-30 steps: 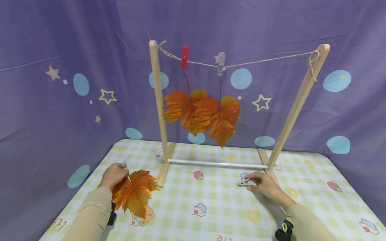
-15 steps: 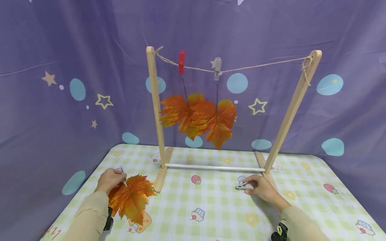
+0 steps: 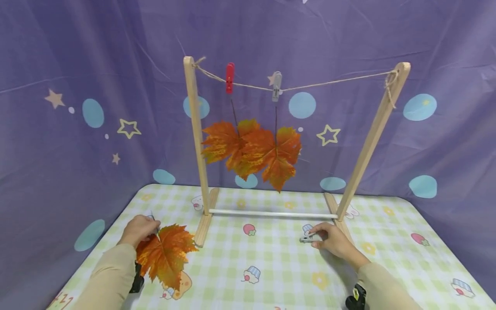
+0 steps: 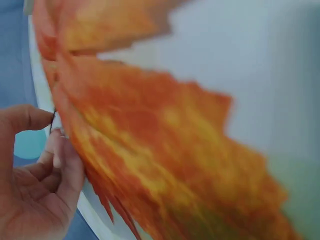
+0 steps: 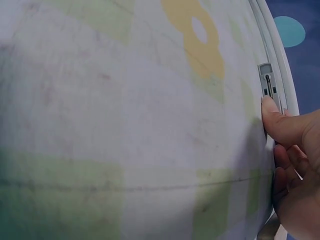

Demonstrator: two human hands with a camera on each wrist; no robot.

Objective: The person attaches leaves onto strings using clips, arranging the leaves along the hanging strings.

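My left hand (image 3: 138, 230) pinches the thin stem of an orange artificial maple leaf (image 3: 166, 254) at the table's left side; in the left wrist view the leaf (image 4: 165, 145) spreads large beside the thumb and fingers. On the right, my right hand (image 3: 335, 241) holds a grey clothespin (image 3: 310, 237) between thumb and fingers, low over the table. The clothespin's tip with its metal spring (image 5: 268, 82) shows past the thumb in the right wrist view. Two more leaves hang from a twine line (image 3: 333, 82), one under a red clothespin (image 3: 230, 78), the other under a grey clothespin (image 3: 276, 86).
A wooden frame carries the twine between its left post (image 3: 196, 129) and right post (image 3: 373, 140). A white rod (image 3: 271, 213) joins the feet near the table. The checked tablecloth (image 3: 283, 262) reaches back to a purple curtain (image 3: 77, 43).
The head view has shifted slightly, so everything sits a little further left. Both hands keep their holds on the leaf stem and the clothespin, with little motion of their own.
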